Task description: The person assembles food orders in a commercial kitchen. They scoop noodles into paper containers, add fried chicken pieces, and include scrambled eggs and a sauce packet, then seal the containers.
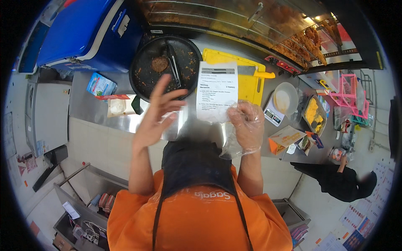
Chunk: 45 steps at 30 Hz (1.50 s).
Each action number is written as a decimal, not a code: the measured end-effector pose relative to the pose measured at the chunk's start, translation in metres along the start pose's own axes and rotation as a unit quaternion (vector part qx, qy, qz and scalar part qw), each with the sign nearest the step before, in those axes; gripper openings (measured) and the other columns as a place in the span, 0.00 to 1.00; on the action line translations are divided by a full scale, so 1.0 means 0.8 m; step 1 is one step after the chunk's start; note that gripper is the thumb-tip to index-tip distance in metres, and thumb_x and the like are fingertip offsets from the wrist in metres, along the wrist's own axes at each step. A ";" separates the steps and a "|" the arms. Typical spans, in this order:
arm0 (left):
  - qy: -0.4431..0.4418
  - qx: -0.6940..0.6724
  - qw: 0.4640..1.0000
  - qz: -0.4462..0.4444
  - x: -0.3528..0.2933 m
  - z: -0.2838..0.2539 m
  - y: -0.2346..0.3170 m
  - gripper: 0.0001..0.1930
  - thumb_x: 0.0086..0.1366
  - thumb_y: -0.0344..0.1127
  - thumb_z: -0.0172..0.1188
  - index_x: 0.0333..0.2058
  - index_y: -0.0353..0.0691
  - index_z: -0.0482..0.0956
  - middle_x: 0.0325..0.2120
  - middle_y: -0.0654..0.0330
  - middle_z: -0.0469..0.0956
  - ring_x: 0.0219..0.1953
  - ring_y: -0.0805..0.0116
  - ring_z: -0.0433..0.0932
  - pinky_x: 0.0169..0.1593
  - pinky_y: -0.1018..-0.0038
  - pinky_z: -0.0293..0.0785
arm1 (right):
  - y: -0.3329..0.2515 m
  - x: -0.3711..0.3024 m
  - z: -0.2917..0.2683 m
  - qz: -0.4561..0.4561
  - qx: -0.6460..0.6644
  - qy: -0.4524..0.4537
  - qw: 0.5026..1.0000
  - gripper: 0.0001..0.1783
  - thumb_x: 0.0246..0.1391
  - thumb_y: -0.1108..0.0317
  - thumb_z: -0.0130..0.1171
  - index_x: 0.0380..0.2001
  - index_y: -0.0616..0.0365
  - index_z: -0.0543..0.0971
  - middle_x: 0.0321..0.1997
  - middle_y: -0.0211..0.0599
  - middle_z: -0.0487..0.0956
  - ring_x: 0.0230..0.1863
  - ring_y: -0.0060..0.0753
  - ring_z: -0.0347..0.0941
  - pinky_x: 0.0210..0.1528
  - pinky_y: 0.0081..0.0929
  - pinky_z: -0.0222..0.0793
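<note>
Order slip (217,92), frame centre: right hand (247,127) pinches its lower-right corner; left hand (157,113) fingers spread, empty. Loose plastic glove (232,146) might let it slide free.

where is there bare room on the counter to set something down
Bare steel counter shows in front of the black pan, between the left hand and the paper slip, and a smaller patch between the blue packet and the pan. The right side is crowded: the scale with its bowl, the yellow food and the brown paper packet sit close together.
</note>
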<state>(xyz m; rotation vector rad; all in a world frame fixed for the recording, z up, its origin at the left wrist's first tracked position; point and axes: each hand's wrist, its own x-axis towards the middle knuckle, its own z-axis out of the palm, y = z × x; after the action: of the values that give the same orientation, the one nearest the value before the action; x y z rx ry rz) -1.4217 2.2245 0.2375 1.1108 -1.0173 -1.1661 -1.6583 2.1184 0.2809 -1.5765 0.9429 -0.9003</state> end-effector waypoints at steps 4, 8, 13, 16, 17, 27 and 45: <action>-0.062 -0.024 0.997 0.024 0.040 0.087 0.009 0.42 0.58 0.17 0.60 0.70 0.40 0.55 0.62 0.48 0.65 0.60 0.62 0.70 0.62 0.69 0.68 | 0.003 -0.014 -0.013 0.066 0.030 0.028 0.997 0.08 0.51 0.71 0.68 0.31 0.64 0.80 0.32 0.34 0.79 0.33 0.25 0.74 0.38 0.23 0.68; -0.083 -0.011 0.996 0.037 0.062 0.133 0.015 0.38 0.58 0.17 0.60 0.68 0.38 0.62 0.58 0.53 0.66 0.59 0.65 0.70 0.62 0.73 0.68 | 0.033 -0.052 -0.066 0.057 0.003 0.086 0.995 0.04 0.56 0.75 0.61 0.29 0.65 0.81 0.28 0.32 0.80 0.31 0.19 0.73 0.35 0.20 0.68; -0.118 0.013 0.993 -0.004 0.084 0.193 0.007 0.39 0.57 0.16 0.59 0.68 0.39 0.61 0.54 0.53 0.67 0.59 0.65 0.70 0.61 0.74 0.69 | 0.140 -0.147 -0.241 0.064 -0.112 0.409 0.903 0.09 0.60 0.68 0.60 0.36 0.65 0.79 0.35 0.40 0.81 0.37 0.27 0.76 0.43 0.28 0.72; -0.132 -0.001 0.991 -0.016 0.094 0.240 -0.003 0.40 0.56 0.16 0.59 0.69 0.40 0.60 0.55 0.53 0.67 0.60 0.65 0.69 0.62 0.73 0.68 | 0.238 -0.204 -0.322 0.128 -0.328 0.362 0.863 0.22 0.59 0.59 0.62 0.46 0.69 0.76 0.44 0.47 0.81 0.44 0.38 0.77 0.49 0.36 0.71; -0.135 0.001 0.991 -0.014 0.097 0.257 -0.008 0.41 0.56 0.16 0.60 0.69 0.40 0.59 0.55 0.53 0.66 0.60 0.65 0.69 0.62 0.73 0.67 | 0.265 -0.218 -0.340 0.202 -0.412 0.310 0.833 0.25 0.58 0.57 0.63 0.48 0.70 0.75 0.46 0.49 0.80 0.46 0.41 0.77 0.51 0.38 0.71; -0.083 -0.009 0.996 -0.036 0.096 0.355 -0.059 0.43 0.54 0.13 0.58 0.70 0.39 0.56 0.62 0.53 0.62 0.64 0.65 0.65 0.67 0.72 0.61 | 0.327 -0.202 -0.306 0.095 -0.471 0.068 0.874 0.26 0.51 0.50 0.65 0.51 0.49 0.82 0.35 0.54 0.82 0.38 0.54 0.78 0.42 0.48 0.70; 0.050 -0.053 0.995 -0.072 0.036 0.241 -0.050 0.47 0.51 0.12 0.58 0.71 0.40 0.54 0.66 0.54 0.58 0.67 0.64 0.60 0.67 0.72 0.59 | 0.292 -0.054 -0.084 0.040 -0.072 -0.101 0.992 0.19 0.53 0.60 0.57 0.45 0.56 0.82 0.45 0.49 0.81 0.48 0.55 0.76 0.49 0.45 0.71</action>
<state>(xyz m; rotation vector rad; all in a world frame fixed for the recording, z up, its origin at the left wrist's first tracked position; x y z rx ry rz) -1.6131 2.1716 0.2316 1.1619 -0.7991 -1.2514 -1.7663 2.0968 0.0600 -1.7033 0.9356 -0.6160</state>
